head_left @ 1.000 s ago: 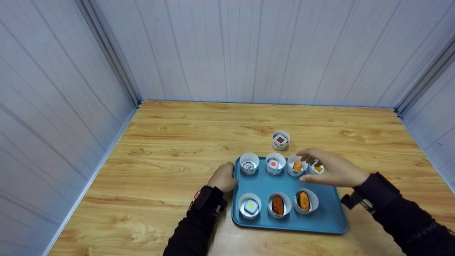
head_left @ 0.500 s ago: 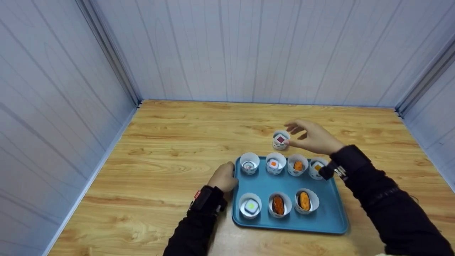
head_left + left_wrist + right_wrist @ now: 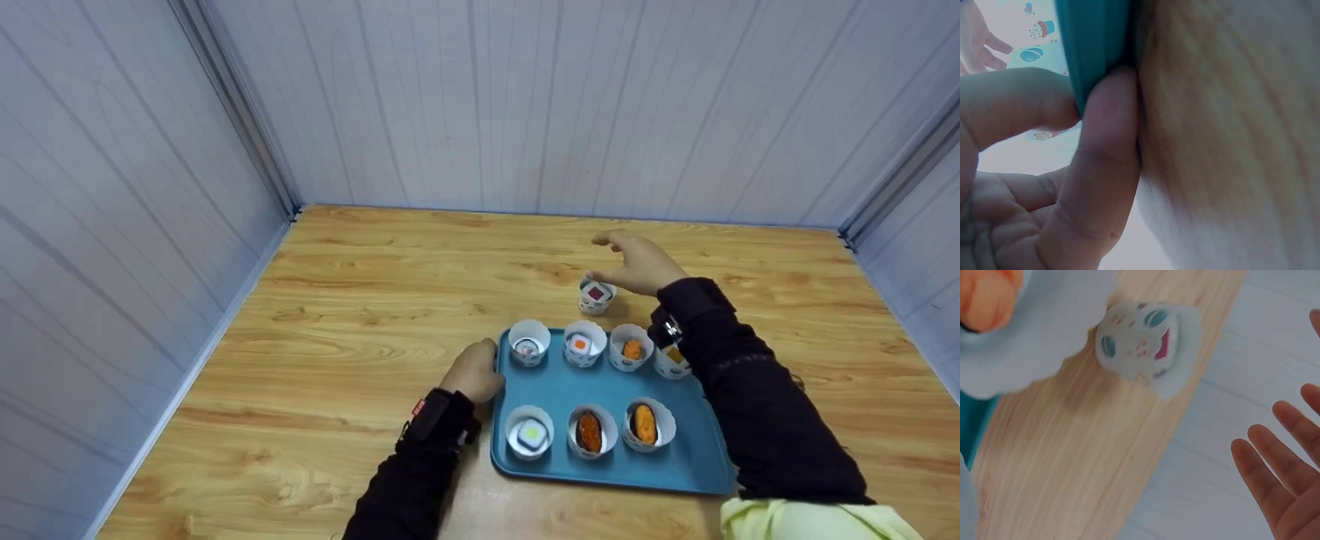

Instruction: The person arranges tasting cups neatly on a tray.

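Observation:
My left hand (image 3: 474,372) pinches the left edge of a blue tray (image 3: 581,391) between thumb and finger; in the left wrist view the tray rim (image 3: 1092,45) sits between them. My right hand (image 3: 639,264) is over a patterned paper baking cup (image 3: 595,306) that stands on the table behind the tray. Inside that cup lies a white sushi piece with a dark red square centre. In the right wrist view the right fingers (image 3: 1261,467) are spread and hold nothing, apart from the cup (image 3: 1126,340).
Several paper cups with toy-like sushi stand on the tray in two rows. One with an orange-topped piece (image 3: 644,424) is in the front row, beside a red-brown one (image 3: 589,433). The right sleeve overlaps the tray's right side. Pale panel walls (image 3: 510,105) enclose the wooden table (image 3: 360,300).
My right hand has moved from above the tray's back-row cups away to the lone cup behind it. The left hand keeps its hold on the tray edge.

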